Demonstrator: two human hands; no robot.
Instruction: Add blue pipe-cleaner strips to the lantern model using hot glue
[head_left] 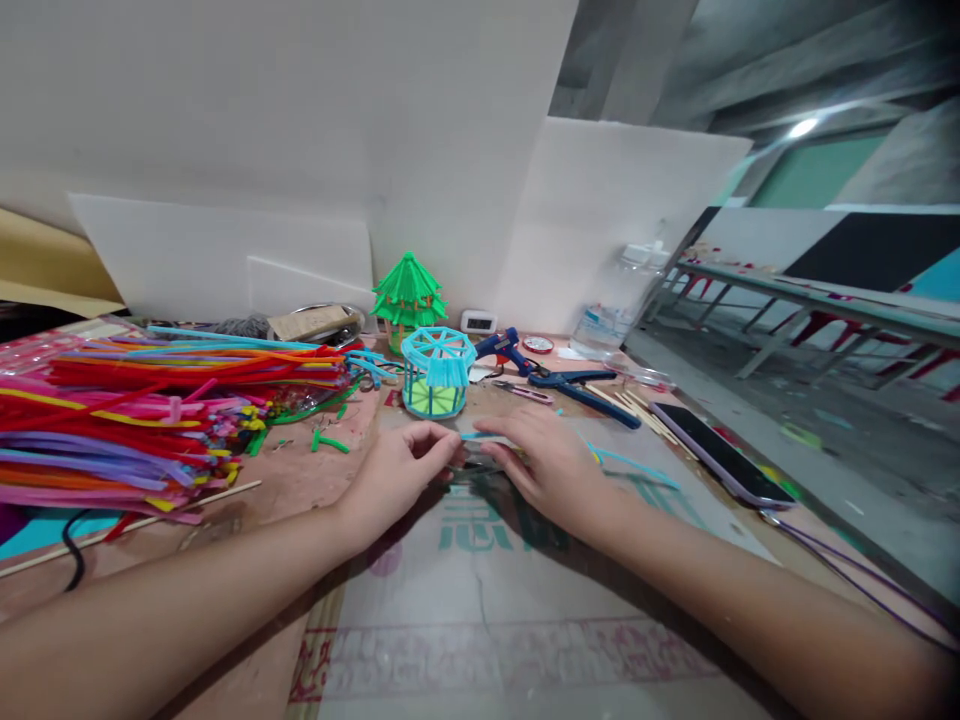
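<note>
With your left hand (401, 468) and right hand (556, 462) pinching a blue pipe cleaner (472, 436) at the frame's centre, an uneven tug could kink it, or a forward slip topple the blue model (448, 372) just beyond.

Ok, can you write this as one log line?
left hand: pinching blue strip | right hand: at blue strip | beyond: blue-roofed model

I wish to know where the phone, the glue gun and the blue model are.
Phone (721, 456), head view: on the screen.
Glue gun (504, 346), head view: on the body.
Blue model (448, 373), head view: on the roof.
</note>
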